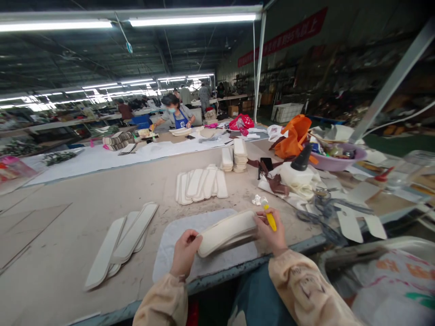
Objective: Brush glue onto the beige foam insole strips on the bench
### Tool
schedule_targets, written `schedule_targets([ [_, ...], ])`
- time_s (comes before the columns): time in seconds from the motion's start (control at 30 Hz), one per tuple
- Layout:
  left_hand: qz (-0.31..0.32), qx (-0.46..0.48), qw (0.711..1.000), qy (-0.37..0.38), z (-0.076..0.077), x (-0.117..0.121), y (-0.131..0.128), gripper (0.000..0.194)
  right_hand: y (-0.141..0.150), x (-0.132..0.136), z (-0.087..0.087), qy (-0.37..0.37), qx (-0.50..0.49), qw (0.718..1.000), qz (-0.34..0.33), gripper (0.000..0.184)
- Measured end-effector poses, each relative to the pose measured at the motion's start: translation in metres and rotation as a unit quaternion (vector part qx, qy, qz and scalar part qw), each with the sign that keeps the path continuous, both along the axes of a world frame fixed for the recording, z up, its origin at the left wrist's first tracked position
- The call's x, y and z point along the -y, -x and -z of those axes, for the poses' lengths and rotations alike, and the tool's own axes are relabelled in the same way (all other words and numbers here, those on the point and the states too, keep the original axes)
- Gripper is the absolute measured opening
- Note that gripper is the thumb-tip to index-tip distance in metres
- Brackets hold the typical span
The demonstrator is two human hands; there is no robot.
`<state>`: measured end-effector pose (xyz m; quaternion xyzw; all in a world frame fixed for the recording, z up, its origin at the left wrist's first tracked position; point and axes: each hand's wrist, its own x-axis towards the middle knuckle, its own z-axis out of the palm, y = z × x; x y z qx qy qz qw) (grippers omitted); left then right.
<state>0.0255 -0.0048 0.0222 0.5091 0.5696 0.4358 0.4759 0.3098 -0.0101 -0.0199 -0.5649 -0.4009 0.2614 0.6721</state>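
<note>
A long cream padded strip with rounded ends [226, 232] is held up and slightly bowed, with another layer showing beneath it. My left hand [185, 251] pinches its left end between thumb and fingers. At the other end my right hand [274, 231] grips the strip while also holding a small yellow-handled tool [270, 219]; the tool's working tip is hard to make out. Below the strip lies a pale grey sheet [173, 244]. Several similar strips [124, 235] are loosely piled left of my left hand, and more strips [202, 183] lie overlapping beyond the sheet.
Neat stacks of strips [239, 156] stand farther back. To the right are a white container with a black cone cap [301, 158], a purple basin [335, 163], an orange bag [294, 136] and fabric scraps. A co-worker [180, 115] sits across the table.
</note>
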Motion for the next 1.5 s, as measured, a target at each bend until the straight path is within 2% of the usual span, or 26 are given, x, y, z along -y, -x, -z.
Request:
schedule_targets([
  [0.07,-0.008,0.129,0.99,0.051,-0.008,0.024,-0.006,0.027,0.0,0.0,-0.022,-0.028,-0.025,0.999,-0.004,0.042],
  [0.17,0.013,0.295,0.944,0.146,-0.009,0.067,-0.017,0.029,0.0,0.003,-0.057,-0.065,-0.069,0.995,-0.026,0.042],
  [0.23,0.076,0.372,0.902,0.206,-0.002,0.094,-0.025,0.04,0.001,0.006,-0.077,-0.074,-0.103,0.991,-0.047,0.042],
  [0.3,0.155,0.409,0.863,0.254,0.005,0.114,-0.035,0.052,0.005,0.011,-0.089,-0.07,-0.123,0.988,-0.065,0.041],
  [0.37,0.214,0.402,0.846,0.277,0.011,0.128,-0.044,0.056,0.011,0.018,-0.095,-0.058,-0.129,0.986,-0.086,0.041],
  [0.53,0.241,0.334,0.872,0.265,0.012,0.143,-0.061,0.051,0.02,0.042,-0.095,-0.037,-0.093,0.987,-0.124,0.037],
  [0.77,0.265,0.325,0.859,0.294,0.005,0.154,-0.063,0.06,0.016,0.07,-0.086,0.017,-0.043,0.995,-0.091,0.04],
  [1.2,0.282,0.34,0.844,0.305,0.0,0.165,-0.069,0.056,0.011,0.082,-0.089,0.039,-0.063,0.995,-0.063,0.047],
  [1.37,0.281,0.323,0.856,0.29,-0.001,0.167,-0.071,0.055,0.01,0.083,-0.087,0.026,-0.068,0.995,-0.068,0.044],
  [1.5,0.246,0.34,0.866,0.273,-0.012,0.172,-0.072,0.053,0.009,0.084,-0.091,0.011,-0.056,0.998,-0.035,0.041],
])
